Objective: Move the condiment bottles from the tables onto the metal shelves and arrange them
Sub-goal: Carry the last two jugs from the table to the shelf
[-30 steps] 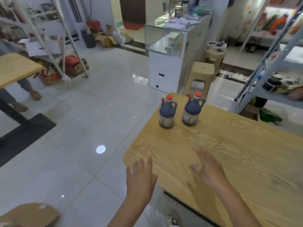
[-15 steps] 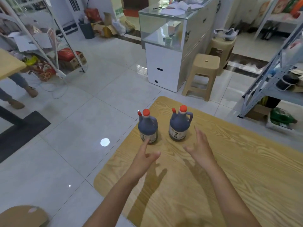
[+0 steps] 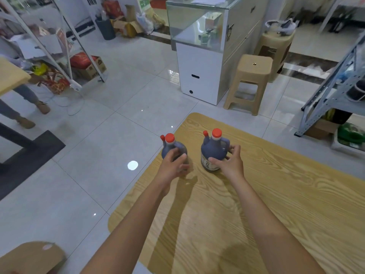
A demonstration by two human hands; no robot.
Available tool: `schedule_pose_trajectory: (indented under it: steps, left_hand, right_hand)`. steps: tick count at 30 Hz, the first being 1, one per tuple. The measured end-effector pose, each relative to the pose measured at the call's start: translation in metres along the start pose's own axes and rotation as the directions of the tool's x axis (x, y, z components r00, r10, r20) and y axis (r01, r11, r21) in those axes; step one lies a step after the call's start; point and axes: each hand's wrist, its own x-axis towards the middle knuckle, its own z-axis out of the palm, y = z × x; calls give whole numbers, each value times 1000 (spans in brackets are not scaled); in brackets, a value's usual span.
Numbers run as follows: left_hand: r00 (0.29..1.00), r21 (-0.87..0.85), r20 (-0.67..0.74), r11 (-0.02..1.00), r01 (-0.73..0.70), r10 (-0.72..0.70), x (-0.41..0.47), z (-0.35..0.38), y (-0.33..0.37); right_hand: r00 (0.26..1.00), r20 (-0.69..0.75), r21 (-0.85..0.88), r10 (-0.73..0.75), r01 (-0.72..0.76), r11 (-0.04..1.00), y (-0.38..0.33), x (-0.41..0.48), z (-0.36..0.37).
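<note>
Two dark soy-sauce-style bottles with red caps stand side by side near the far corner of the wooden table (image 3: 276,194). My left hand (image 3: 171,167) wraps around the body of the left bottle (image 3: 169,139) and hides most of it. My right hand (image 3: 230,165) holds the right bottle (image 3: 212,153), thumb on its white label and fingers at the side handle. Both bottles rest upright on the tabletop. A grey metal shelf (image 3: 331,91) stands at the right, beyond the table.
A beige plastic stool (image 3: 248,82) and a white glass-topped counter (image 3: 199,56) stand beyond the table's far corner. Another white rack (image 3: 65,52) with boxes is at the far left. A person's legs (image 3: 25,99) stand by a second wooden table (image 3: 9,76). Tiled floor lies between.
Both hands reached forward across the table and closed around the two bottles. The view moved closer and tilted down.
</note>
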Motion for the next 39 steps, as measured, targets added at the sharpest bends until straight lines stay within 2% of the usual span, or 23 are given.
schedule_pose_trajectory:
  steps: [5, 8, 10, 12, 17, 20, 24, 27, 29, 31, 33, 39]
  left_hand:
    - [999, 83, -44, 996, -12, 16, -10, -5, -8]
    - [996, 20, -78, 999, 39, -37, -20, -12, -11]
    - [995, -27, -68, 997, 66, -68, -28, -16, -14]
    - [997, 6, -52, 998, 62, -61, -38, -18, -18]
    - [995, 36, -91, 999, 38, -34, -61, -19, -26]
    - [993, 36, -111, 998, 46, -42, -81, -28, -37]
    - [992, 107, -112, 992, 69, -57, -109, -49, -51]
    - [993, 264, -116, 963, 44, -14, -129, -72, -65]
    - [991, 261, -135, 965, 14, 22, -145, -87, -78]
    - [979, 156, -197, 988, -17, 48, -164, -99, -92]
    - [946, 47, -318, 998, -52, 64, -185, -110, -107]
    - [786, -159, -618, 974, -164, 31, -241, -164, -142]
  right_hand:
    - [982, -89, -143, -166, 152, 978, -11, -3, 0]
    - [967, -97, -183, -237, 217, 959, -18, -8, 4]
    - [972, -64, -177, -227, 213, 961, -20, -15, 6]
    - [976, -48, -162, -212, 202, 966, -17, -22, 6]
    - [997, -2, 74, -83, 83, 994, -12, -56, 7]
    - [999, 15, 140, -41, 39, 989, -11, -85, 12]
    - [998, 57, 163, -24, 14, 987, 0, -119, 22]
    - [987, 149, 146, -66, 44, 988, 7, -135, 28]
    - [972, 221, 124, -77, 51, 991, 6, -144, 33]
    - [954, 289, 124, -85, 51, 991, 2, -152, 40]
    - [928, 362, 132, -88, 42, 990, -3, -162, 50]
    - [826, 559, 95, -79, 31, 995, -21, -214, 100]
